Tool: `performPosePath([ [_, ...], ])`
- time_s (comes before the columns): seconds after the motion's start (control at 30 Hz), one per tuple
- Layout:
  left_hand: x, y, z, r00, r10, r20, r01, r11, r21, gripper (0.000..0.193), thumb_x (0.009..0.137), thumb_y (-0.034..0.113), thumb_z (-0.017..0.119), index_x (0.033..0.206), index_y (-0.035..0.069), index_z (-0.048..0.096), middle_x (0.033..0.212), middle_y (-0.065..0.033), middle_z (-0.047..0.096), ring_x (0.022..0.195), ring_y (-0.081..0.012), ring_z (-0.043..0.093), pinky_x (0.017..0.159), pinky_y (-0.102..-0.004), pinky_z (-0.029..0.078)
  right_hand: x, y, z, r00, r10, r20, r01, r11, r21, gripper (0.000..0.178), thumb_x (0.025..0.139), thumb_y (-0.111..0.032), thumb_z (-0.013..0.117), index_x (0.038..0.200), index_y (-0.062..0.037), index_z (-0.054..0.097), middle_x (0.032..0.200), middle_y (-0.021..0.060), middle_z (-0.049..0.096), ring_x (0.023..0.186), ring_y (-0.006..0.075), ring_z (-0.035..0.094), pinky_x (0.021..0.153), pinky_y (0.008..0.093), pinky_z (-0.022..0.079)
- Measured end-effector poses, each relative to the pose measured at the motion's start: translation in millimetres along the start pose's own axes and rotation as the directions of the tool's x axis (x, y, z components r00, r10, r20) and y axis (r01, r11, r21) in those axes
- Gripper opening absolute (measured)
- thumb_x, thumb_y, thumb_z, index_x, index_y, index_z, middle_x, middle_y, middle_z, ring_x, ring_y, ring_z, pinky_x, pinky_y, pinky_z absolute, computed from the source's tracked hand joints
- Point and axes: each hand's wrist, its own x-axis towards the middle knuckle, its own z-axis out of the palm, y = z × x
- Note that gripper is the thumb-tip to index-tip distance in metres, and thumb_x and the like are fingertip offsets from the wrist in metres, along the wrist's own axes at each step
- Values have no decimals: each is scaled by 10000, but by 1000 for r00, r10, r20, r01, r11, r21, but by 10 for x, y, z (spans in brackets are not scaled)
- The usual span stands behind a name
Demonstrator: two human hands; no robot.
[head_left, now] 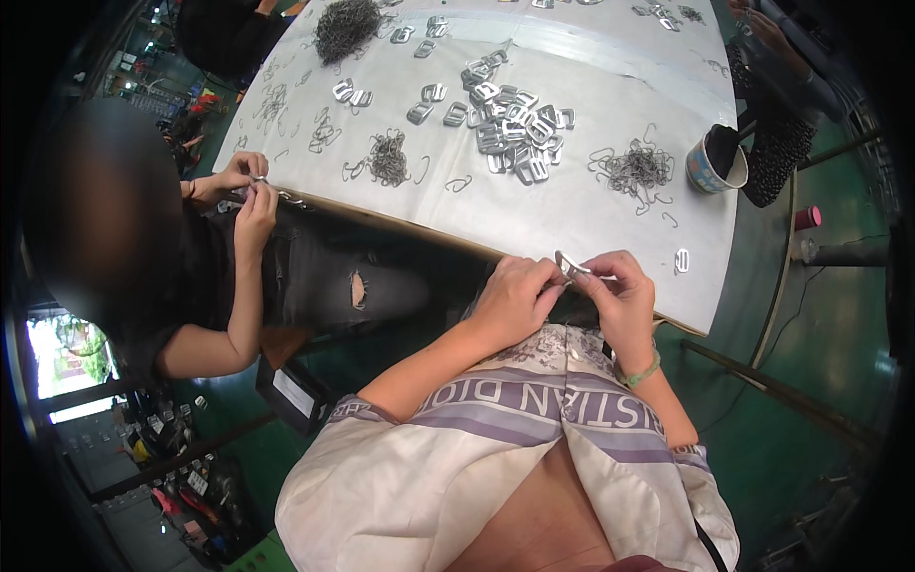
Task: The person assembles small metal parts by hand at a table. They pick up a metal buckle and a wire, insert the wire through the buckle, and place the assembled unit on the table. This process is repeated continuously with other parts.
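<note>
At the near edge of the table, a silver metal slide buckle [569, 263] is held up between my two hands. My left hand [518, 297] is closed, its thumb and fingers pinching the buckle's left side. On the other side, my right hand [624, 296] grips the buckle between thumb and bent fingers. Whether a small wire hook is also in my fingers cannot be made out. Beyond my hands lies a heap of similar buckles [519, 129]. To its right is a tangled pile of thin wire hooks [637, 170], and a single buckle [681, 260] lies near the right corner.
The white-covered table [534, 219] also bears a smaller hook pile [389, 157] and a large dark one [348, 29]. A paper tub [717, 162] with something black inside stands at the right edge. At my left, a co-worker's hands [253, 195] hold small metal parts.
</note>
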Motion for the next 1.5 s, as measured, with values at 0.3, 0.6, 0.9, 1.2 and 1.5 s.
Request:
performPosePath([
  [0.3, 863, -300, -87, 997, 70, -32, -69, 997, 46, 116, 832, 105, 663, 914, 29, 692, 828, -145, 660, 765, -303, 639, 714, -371, 507, -179, 52, -78, 993, -21, 119, 28, 998, -54, 108, 772, 57, 691, 874, 37, 663, 854, 97, 616, 767, 161, 635, 691, 268, 512],
  [0.6, 2051, -167, 819, 984, 176, 16, -171, 924, 342, 203, 795, 75, 661, 997, 86, 672, 1011, -132, 633, 995, -309, 601, 822, -393, 506, -228, 127, -58, 974, -99, 202, 124, 986, -115, 143, 736, 36, 721, 871, 9, 686, 822, 112, 639, 736, 214, 631, 661, 300, 499],
  [0.9, 2428, -41, 314, 979, 195, -58, -187, 974, 126, 189, 794, 12, 608, 961, 63, 682, 924, -150, 675, 898, -336, 643, 799, -414, 510, -195, 182, -75, 963, -169, 212, 198, 972, -125, 112, 744, 16, 714, 851, 7, 685, 795, 98, 643, 718, 199, 619, 644, 292, 487],
  [1.2, 1895, -483, 511, 907, 307, 290, -422, 682, 598, 64, 737, 98, 633, 757, 60, 681, 838, -78, 626, 856, -254, 627, 697, -352, 551, -189, 212, -72, 959, -182, 216, 214, 968, -134, 121, 747, -20, 734, 854, -12, 678, 813, 108, 637, 714, 238, 622, 647, 316, 487],
  [1.5, 1602, -429, 431, 875, 384, 294, -484, 705, 518, 82, 727, 50, 608, 796, 24, 643, 811, -109, 653, 781, -262, 647, 662, -343, 535, -192, 187, -66, 957, -174, 231, 209, 968, -139, 141, 749, -1, 726, 881, 2, 675, 806, 111, 632, 716, 236, 622, 659, 312, 490],
])
